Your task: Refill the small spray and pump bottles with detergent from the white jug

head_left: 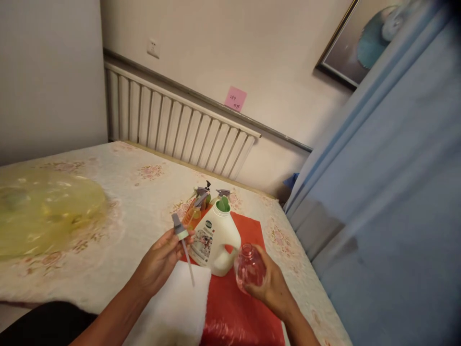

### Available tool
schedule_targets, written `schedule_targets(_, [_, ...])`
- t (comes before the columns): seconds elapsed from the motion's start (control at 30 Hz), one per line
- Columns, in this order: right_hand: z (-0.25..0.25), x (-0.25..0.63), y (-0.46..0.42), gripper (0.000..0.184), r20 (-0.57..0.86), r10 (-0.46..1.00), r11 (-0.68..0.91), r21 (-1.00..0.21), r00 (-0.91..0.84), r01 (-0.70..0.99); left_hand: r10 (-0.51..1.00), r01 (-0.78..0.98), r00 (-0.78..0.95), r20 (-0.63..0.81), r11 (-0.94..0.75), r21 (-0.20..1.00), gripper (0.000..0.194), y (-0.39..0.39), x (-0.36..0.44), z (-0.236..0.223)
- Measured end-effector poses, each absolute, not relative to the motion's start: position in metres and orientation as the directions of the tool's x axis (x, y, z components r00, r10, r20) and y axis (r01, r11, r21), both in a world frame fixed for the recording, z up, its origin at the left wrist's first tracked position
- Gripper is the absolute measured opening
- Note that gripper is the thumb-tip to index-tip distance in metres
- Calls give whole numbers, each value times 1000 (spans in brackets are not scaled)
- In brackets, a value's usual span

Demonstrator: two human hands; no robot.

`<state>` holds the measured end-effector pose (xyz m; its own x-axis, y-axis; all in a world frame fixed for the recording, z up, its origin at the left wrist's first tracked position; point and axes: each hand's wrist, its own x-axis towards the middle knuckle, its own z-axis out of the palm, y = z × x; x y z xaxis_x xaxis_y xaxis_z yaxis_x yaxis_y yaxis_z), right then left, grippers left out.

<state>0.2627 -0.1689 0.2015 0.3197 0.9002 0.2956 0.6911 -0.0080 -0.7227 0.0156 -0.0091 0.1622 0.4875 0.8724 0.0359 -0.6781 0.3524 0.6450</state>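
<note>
My left hand (160,262) pinches a grey-green pump head (179,229) whose clear dip tube hangs down over a white cloth (176,307). My right hand (268,283) is wrapped round a small clear pink bottle (249,267) with its mouth open at the top. Between the hands stands a white jug (215,238) with a green cap, on a red mat (237,307). Behind the jug are two or three small spray bottles (200,202) with yellowish liquid.
Everything lies on a bed with a floral cover (137,192). A yellow translucent plastic thing (43,211) lies at the left. A white radiator (173,125) runs along the far wall, and a blue curtain (389,192) hangs at the right.
</note>
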Motion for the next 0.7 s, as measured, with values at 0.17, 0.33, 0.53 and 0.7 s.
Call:
schedule_targets(0.17, [245, 281, -128, 70, 388, 884, -67, -446, 260, 893, 751, -626, 660, 16, 538, 564, 32, 22, 15, 109])
schedule_targets(0.33, [275, 290, -93, 70, 404, 898, -106, -182, 172, 978, 687, -587, 726, -31, 643, 492, 27, 43, 11, 77])
schedule_targets(0.53, [294, 289, -69, 75, 314, 947, -107, 94, 72, 990, 633, -552, 774, -28, 696, 459, 24, 56, 11, 33])
schedule_targets(0.7, [302, 285, -57, 74, 262, 963, -130, 239, 65, 962, 598, -523, 801, -25, 720, 457, 25, 61, 16, 19])
